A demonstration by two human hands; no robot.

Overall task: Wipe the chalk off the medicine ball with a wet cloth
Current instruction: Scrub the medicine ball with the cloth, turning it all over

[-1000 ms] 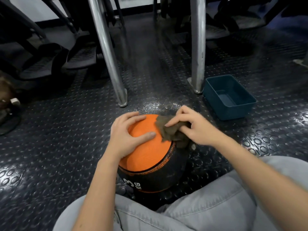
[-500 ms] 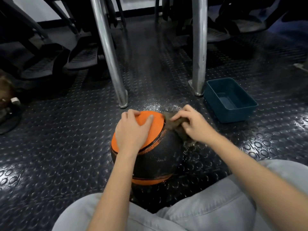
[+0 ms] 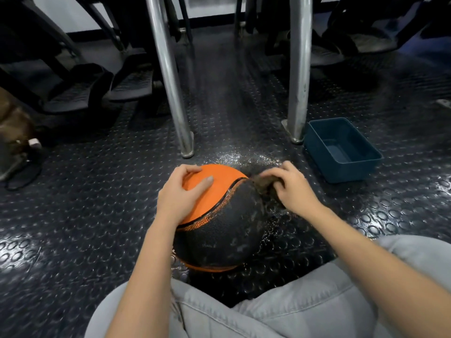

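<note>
Head view: right hand point(image 3: 295, 189) grips cloth point(image 3: 262, 185) at edge of ball point(image 3: 219, 230), tub point(image 3: 341, 167) near

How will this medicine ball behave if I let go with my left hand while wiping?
Likely to roll: the medicine ball is round on flat floor, and only the left hand on its orange panel steadies it. Its black panel looks wet and streaked where the right hand presses the cloth, so it is probably slippery there.
</note>
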